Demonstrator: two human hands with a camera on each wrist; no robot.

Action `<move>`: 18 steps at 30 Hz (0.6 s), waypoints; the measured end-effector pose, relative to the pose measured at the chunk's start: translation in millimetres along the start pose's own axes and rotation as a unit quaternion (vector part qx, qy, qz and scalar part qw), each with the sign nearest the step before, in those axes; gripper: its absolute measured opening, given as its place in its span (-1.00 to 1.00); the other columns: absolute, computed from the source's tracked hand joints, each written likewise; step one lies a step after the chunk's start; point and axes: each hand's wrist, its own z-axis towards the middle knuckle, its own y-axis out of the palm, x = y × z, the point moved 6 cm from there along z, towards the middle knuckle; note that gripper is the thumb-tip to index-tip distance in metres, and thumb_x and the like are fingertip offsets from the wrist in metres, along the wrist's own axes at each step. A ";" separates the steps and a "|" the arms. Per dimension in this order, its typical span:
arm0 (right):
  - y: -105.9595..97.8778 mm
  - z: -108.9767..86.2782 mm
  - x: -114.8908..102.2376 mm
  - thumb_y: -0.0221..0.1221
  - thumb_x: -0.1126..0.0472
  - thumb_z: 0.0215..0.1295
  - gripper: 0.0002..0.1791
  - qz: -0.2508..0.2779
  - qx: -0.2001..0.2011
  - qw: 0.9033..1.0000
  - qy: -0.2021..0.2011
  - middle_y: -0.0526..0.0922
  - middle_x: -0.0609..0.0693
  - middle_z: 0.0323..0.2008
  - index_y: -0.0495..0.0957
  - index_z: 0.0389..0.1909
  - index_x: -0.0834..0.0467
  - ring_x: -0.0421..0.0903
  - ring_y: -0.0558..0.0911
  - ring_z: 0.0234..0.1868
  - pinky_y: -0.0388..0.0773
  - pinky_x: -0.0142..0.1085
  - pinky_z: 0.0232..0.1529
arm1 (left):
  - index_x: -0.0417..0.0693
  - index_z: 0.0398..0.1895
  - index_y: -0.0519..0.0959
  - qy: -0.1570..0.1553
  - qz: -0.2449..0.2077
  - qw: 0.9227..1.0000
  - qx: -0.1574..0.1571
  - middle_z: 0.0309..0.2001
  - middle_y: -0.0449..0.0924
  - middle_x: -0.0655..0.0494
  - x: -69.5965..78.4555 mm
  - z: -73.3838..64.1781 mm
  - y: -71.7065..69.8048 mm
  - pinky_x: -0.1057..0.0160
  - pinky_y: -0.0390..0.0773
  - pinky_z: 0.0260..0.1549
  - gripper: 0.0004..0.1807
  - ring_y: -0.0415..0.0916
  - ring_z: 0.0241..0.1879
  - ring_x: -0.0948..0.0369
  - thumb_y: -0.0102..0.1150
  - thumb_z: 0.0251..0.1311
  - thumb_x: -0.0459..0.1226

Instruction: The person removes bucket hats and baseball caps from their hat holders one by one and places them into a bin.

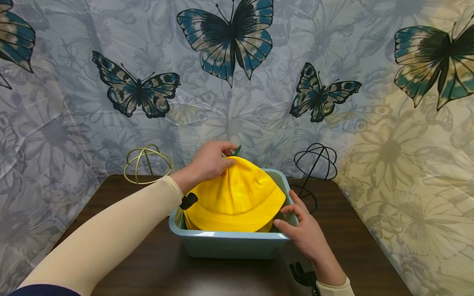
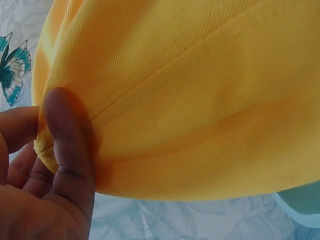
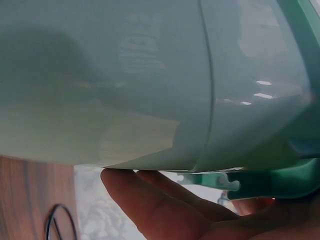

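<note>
A yellow bucket hat (image 1: 240,193) with a small green tab (image 1: 237,150) at its crown sits in a pale blue-green plastic basin (image 1: 233,246). My left hand (image 1: 212,161) pinches the crown's tip between thumb and fingers; the left wrist view shows the thumb (image 2: 67,145) pressed on the cloth. More yellow cloth shows below the brim, but I cannot tell whether it is another hat. At the basin's right side, my right hand (image 1: 305,232) holds the rim. In the right wrist view, fingertips (image 3: 125,185) touch the basin's outer wall (image 3: 125,100).
Behind the basin stand two wire stands, a gold one (image 1: 149,164) at the left and a black one (image 1: 314,164) at the right. All stand on a dark wooden table (image 1: 355,246). A butterfly-print cloth (image 1: 229,115) hangs behind it.
</note>
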 end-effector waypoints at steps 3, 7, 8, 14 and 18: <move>-0.5 0.1 -0.5 0.33 0.00 0.29 -0.63 0.001 0.001 1.000 -0.002 -0.05 -0.09 0.56 0.57 -0.06 0.17 0.22 -0.01 0.50 0.10 0.38 0.23 | -0.03 0.23 0.59 0.002 0.008 1.000 -0.004 -0.07 0.61 0.02 0.5 -0.5 3.2 0.30 0.61 -0.50 -0.58 0.54 -0.55 0.18 0.28 0.31 -0.31; -1.1 0.3 -2.2 0.32 0.04 0.29 -0.62 0.002 0.000 1.000 -0.004 -0.05 -0.07 0.57 0.57 0.01 0.17 0.23 -0.01 0.50 0.08 0.39 0.24 | -0.01 0.21 0.61 0.012 0.036 0.999 -0.018 -0.10 0.64 0.05 2.6 -1.8 12.0 0.32 0.59 -0.44 -0.60 0.54 -0.41 0.17 0.28 0.30 -0.32; -1.1 0.4 -2.4 0.32 0.04 0.30 -0.62 0.002 -0.001 1.000 -0.004 -0.06 -0.07 0.57 0.57 0.02 0.17 0.23 -0.02 0.50 0.07 0.40 0.24 | -0.01 0.20 0.62 0.017 0.045 0.999 -0.020 -0.11 0.65 0.06 3.5 -2.0 14.4 0.32 0.59 -0.41 -0.60 0.55 -0.35 0.16 0.28 0.30 -0.32; -0.3 0.3 -3.3 0.30 0.06 0.31 -0.62 0.000 -0.004 1.000 -0.004 -0.08 -0.07 0.57 0.57 0.05 0.18 0.24 -0.05 0.51 0.04 0.41 0.24 | -0.02 0.16 0.65 0.031 0.072 0.997 -0.029 -0.13 0.66 0.08 4.8 -3.7 29.9 0.28 0.58 -0.20 -0.63 0.55 -0.11 0.14 0.30 0.28 -0.32; 0.3 0.1 -2.8 0.30 0.08 0.32 -0.62 0.000 -0.004 1.000 -0.005 -0.08 -0.05 0.57 0.56 0.04 0.21 0.25 -0.04 0.50 0.05 0.40 0.24 | -0.01 0.16 0.64 0.033 0.088 0.995 -0.042 -0.11 0.65 0.09 3.3 -5.7 38.3 0.25 0.57 -0.11 -0.63 0.55 -0.06 0.13 0.29 0.29 -0.32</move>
